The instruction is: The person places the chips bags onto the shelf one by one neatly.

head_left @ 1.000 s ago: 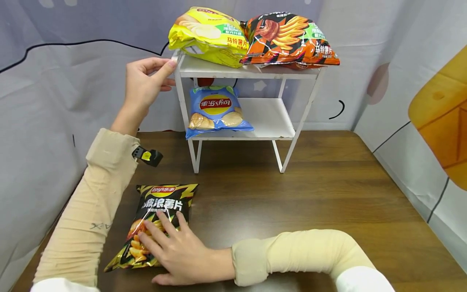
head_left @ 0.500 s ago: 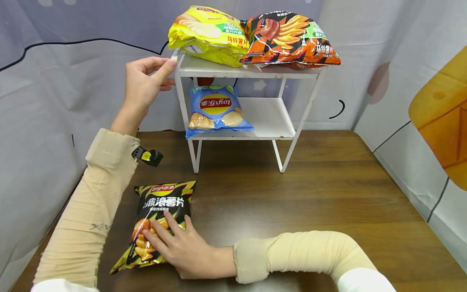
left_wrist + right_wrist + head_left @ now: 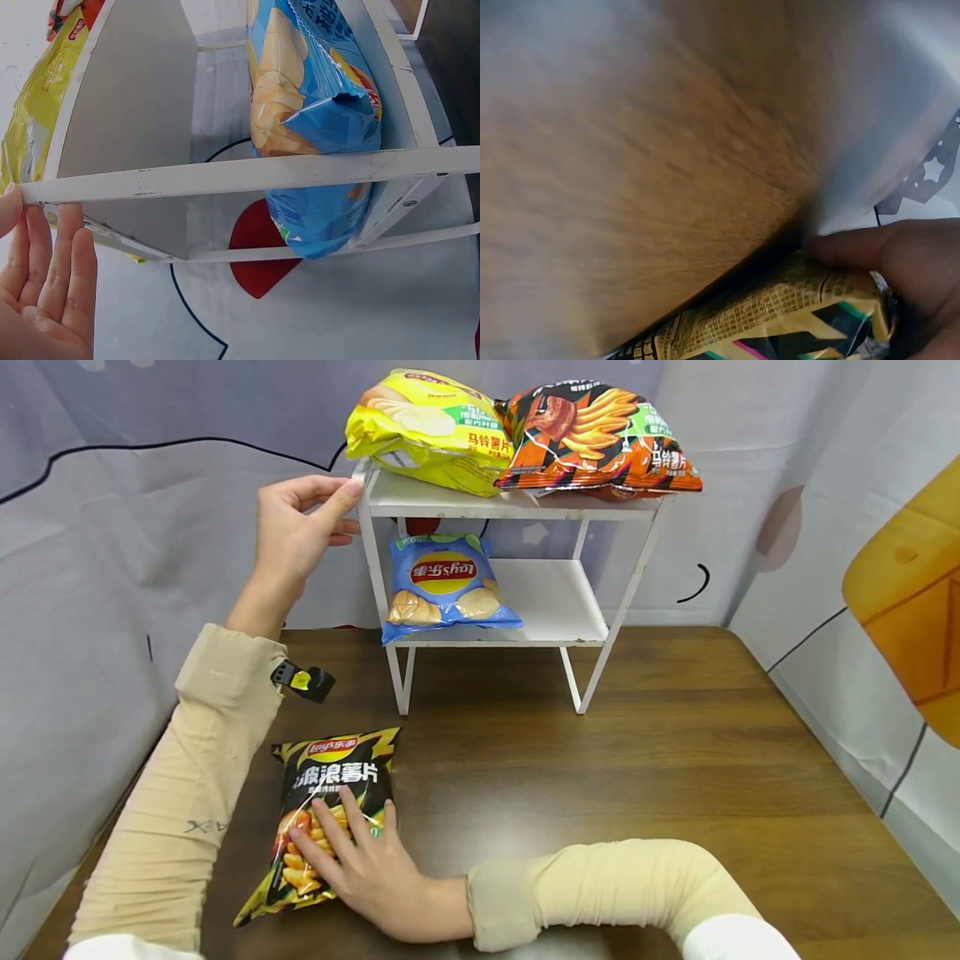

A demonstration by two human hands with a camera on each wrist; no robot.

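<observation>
In the head view, my left hand (image 3: 300, 531) pinches the top left corner of a white two-tier shelf (image 3: 517, 514), thumb above and fingers below. The left wrist view shows the same hand (image 3: 49, 274) at the frame bar. My right hand (image 3: 375, 868) lies with spread, fairly straight fingers on a black and gold bag of potato chips (image 3: 341, 774) on the table. Its thumb is hidden in the head view; in the right wrist view a digit (image 3: 862, 247) touches the bag's edge (image 3: 780, 315) by the tabletop.
A yellow chip bag (image 3: 435, 431) and an orange-black chip bag (image 3: 596, 439) lie on the top tier. A blue chip bag (image 3: 446, 578) is on the left of the lower tier. The wooden table (image 3: 637, 760) is bordered by patterned cloth (image 3: 150, 543).
The black chip bag has turned slightly, its lower end shifting right, with my right hand on it. The right thumb has gone from sight in the head view. My left hand stays put.
</observation>
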